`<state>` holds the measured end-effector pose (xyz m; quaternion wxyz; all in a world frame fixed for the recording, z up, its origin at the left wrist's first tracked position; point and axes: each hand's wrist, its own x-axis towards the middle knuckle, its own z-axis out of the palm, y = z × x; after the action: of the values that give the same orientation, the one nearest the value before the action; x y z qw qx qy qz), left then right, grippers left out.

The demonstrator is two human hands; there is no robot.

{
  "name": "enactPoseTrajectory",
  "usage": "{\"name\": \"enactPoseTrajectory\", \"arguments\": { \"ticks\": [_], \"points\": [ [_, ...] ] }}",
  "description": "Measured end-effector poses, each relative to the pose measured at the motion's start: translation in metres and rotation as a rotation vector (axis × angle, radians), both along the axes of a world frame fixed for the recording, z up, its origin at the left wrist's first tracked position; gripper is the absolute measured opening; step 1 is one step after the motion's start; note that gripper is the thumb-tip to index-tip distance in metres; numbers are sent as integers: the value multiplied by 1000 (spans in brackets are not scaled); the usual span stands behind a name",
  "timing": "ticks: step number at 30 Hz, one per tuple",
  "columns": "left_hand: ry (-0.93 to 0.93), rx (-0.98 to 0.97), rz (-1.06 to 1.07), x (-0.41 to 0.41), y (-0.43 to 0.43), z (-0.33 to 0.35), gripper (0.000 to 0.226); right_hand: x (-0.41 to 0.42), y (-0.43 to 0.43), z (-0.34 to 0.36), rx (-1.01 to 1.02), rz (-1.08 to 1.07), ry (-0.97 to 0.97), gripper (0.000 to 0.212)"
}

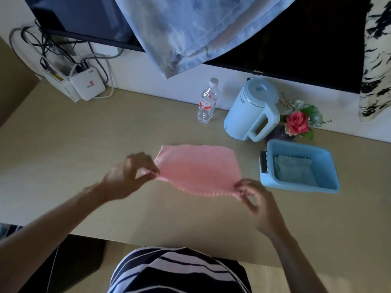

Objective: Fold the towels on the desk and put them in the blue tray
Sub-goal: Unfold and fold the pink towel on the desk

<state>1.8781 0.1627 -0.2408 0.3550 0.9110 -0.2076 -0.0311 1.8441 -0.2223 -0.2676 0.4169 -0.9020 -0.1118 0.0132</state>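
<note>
Pink waffle-textured cloth towel [198, 169] at centre of pale wooden surface [84, 144], near corners pinched by left hand [129, 174] and right hand [257, 203]. At 3 o'clock, light-blue rectangular plastic tray [328, 157] holding folded grey-blue towel [294, 170].

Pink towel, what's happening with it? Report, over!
Left hand and right hand each pinch a near corner of the pink towel. Blue tray holds one folded towel. Nothing in between.

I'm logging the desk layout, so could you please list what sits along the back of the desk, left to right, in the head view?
White router box → water bottle → blue kettle → flower bouquet.
</note>
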Motion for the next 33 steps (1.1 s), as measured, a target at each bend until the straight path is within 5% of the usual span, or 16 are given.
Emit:
{"name": "enactPoseTrajectory", "arguments": {
  "ticks": [3, 6, 12, 33],
  "points": [
    [173, 129, -14, -22, 2, -46, 6, -31, -1, -50, -10, -11, 283, 27],
    [329, 201, -16, -36, 0, -76, 11, -49, -2, -89, -109, 30, 432, 13],
    [479, 216, 45, -34, -10, -95, 4, -47, 1, -99, -147, -10, 413, 14],
    [397, 173, 364, 82, -40, -126, 17, 103, 7, -111, -317, -184, 423, 15]
  ]
}}
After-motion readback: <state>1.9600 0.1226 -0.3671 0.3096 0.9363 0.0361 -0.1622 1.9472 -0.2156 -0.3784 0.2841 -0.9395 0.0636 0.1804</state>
